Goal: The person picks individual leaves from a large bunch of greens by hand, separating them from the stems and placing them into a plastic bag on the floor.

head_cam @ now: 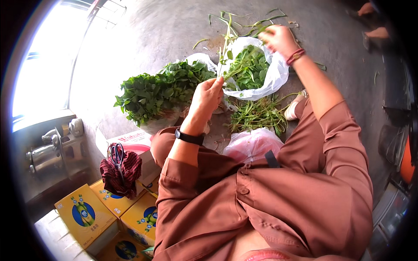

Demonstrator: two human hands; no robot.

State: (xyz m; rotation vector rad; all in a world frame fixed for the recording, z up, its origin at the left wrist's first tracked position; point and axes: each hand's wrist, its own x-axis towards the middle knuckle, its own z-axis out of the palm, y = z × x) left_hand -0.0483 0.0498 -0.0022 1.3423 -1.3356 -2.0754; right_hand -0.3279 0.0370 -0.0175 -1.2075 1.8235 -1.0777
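My left hand (207, 94), with a black band at the wrist, grips a few leafy green stems (237, 69) that reach over the edge of a white plastic bag (277, 76). Loose green leaves (251, 73) lie inside that open bag. Above its far rim is my right hand (280, 39), blurred, its fingers pinched on a bit of green stem (266, 31). A large bundle of leafy greens (160, 89) rests left of the bag. Between the bag and my lap lies a heap of bare stems (258, 114) on the floor.
Long green stalks (230, 24) are strewn beyond the bag. A pinkish plastic bag (253, 143) sits between my legs. At left are a white carton (130, 140), scissors (117, 156) on a checked cloth (106, 171), and yellow boxes (85, 212). Another person's feet (375, 32) show upper right.
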